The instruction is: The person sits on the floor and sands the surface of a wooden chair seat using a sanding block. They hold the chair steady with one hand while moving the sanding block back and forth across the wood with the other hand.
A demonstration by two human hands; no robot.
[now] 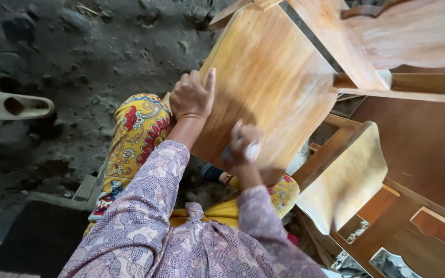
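Now, left hand (190,96) flat on wooden panel (269,77), right hand (244,141) rubbing its lower edge

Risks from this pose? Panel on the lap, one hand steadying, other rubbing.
1. The wooden panel rests tilted on the knees, steadied only by the left hand at its edge; hard rubbing may make it slip.
2. The right hand, blurred, grips a small pad; it works near the lower edge and may run off.
3. Other wooden pieces crowd the right side; the panel may knock them.
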